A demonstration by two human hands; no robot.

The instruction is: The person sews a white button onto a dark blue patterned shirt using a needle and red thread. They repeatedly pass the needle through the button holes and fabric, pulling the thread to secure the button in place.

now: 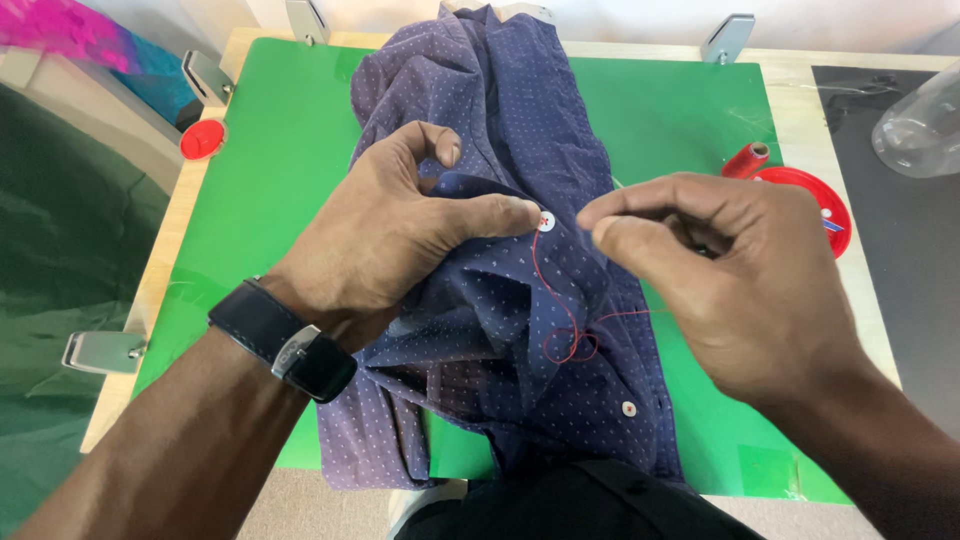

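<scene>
My left hand (385, 235) pinched the soft, limp shirt (520, 300) on the green mat (270, 200) just beside its small white button (545, 222), while my right hand (735, 275) closed thumb and forefinger, seemingly on the thin, easily snapped red thread (560, 320).

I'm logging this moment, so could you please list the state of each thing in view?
Left hand: pinching shirt beside button.
Right hand: fingertips pinched shut, seemingly on thread.
Shirt: rumpled on green mat.
White button: red-stitched.
Red thread: slack, looped.
Spool: lying sideways.
</scene>
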